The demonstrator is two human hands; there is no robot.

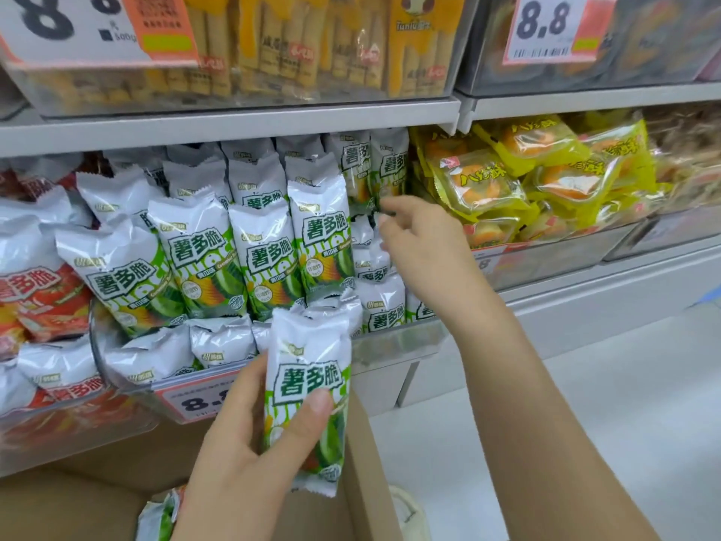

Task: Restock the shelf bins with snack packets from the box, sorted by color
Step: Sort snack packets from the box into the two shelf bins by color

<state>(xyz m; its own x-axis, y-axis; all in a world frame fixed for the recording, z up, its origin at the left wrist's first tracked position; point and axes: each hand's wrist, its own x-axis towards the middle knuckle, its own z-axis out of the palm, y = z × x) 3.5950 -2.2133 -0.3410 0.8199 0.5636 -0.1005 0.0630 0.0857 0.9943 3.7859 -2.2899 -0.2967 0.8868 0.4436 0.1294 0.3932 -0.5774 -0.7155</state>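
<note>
My left hand grips a green-and-white snack packet upright, above the cardboard box at the bottom. Behind it, the clear shelf bin holds several green-and-white packets standing in rows. My right hand reaches to the bin's right end, fingers relaxed and extended toward the packets at the back, holding nothing. Another green packet lies inside the box.
Red-and-white packets fill the bin to the left. Yellow pastry packs fill the bin on the right. Yellow stick packs sit on the shelf above, with 8.8 price tags. White floor shows at lower right.
</note>
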